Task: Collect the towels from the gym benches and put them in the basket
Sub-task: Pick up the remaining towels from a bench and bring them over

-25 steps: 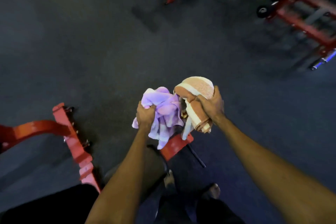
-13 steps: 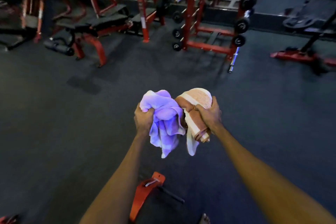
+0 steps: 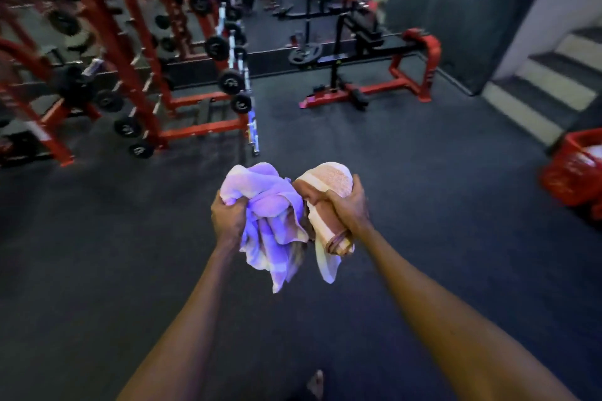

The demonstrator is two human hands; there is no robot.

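Observation:
My left hand [image 3: 228, 216] is closed around a crumpled purple-white towel [image 3: 267, 212] that hangs down below the fist. My right hand [image 3: 348, 205] grips a rolled pink and brown striped towel [image 3: 327, 179], one loose end dangling. Both towels are held side by side at chest height over the dark floor. A red basket [image 3: 568, 172] with something pale inside stands on the floor at the right edge, well away from both hands.
A red rack with weight plates [image 3: 136, 75] fills the left and back left. A red and black bench machine [image 3: 365, 75] stands at the back centre. Steps [image 3: 547, 81] rise at the right. My bare foot [image 3: 316, 384] shows at the bottom. A person stands far back.
The view has swung up and to the right: the red bench frame below is gone, and the rack, steps and red basket have come into sight. Both hands hold the towels as before.

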